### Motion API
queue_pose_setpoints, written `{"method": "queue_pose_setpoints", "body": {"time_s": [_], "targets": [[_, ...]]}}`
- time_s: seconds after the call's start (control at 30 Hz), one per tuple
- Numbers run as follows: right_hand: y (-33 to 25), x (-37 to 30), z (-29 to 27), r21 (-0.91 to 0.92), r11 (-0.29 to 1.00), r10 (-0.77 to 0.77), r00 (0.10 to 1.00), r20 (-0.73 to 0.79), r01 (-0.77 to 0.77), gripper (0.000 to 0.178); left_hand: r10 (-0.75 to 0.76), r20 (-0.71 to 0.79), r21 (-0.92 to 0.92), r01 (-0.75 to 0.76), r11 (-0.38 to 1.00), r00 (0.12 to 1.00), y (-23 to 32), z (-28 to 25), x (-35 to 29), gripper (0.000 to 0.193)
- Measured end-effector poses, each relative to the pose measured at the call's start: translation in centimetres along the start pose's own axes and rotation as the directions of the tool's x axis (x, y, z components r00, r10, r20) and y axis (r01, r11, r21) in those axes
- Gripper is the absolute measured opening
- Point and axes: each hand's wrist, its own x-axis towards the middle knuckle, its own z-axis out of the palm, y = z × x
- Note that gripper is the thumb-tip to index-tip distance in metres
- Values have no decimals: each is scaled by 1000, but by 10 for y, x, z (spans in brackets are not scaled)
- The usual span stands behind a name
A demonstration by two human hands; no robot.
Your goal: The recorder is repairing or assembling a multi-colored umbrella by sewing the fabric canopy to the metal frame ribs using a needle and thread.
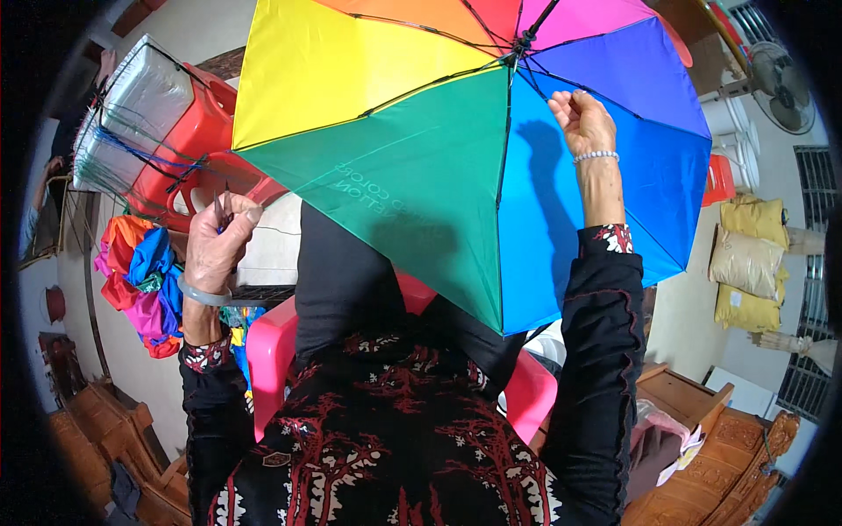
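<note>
An opened umbrella (421,193) with rainbow-coloured panels lies over my lap, its inner side with black ribs and hub facing me. My right hand (586,123) is raised in front of the blue panel, below and right of the hub, casting a shadow on it. Its fingers are curled together; whatever they may pinch is too small to make out. Left of the green panel's edge, my left hand (221,241) is closed round a small dark pointed tool (219,209), its tip sticking up past the fingers. Most of that tool is hidden in the fist.
Red plastic stools (189,140) with a clear-wrapped bundle (145,88) stand at the left. Below them hangs a heap of colourful cloth (140,285). I sit on a pink chair (272,359). Carved wooden furniture (728,465), yellow sacks (750,263) and a fan (781,83) are at the right.
</note>
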Motion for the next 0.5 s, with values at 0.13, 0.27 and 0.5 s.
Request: {"method": "queue_pose_setpoints", "body": {"time_s": [0.13,0.27,0.5], "targets": [[5,4,-6,18,1000,4,1000,-12,-3,11,33,24,42,-34,999,999,2,1,2,12],[2,-10,9,-77,996,44,989,141,-34,12,124,30,68,-125,990,992,12,5,2,11],[-21,-69,56,-290,947,45,841,540,136,18,285,151,177,-309,934,947,62,29,9,11]]}}
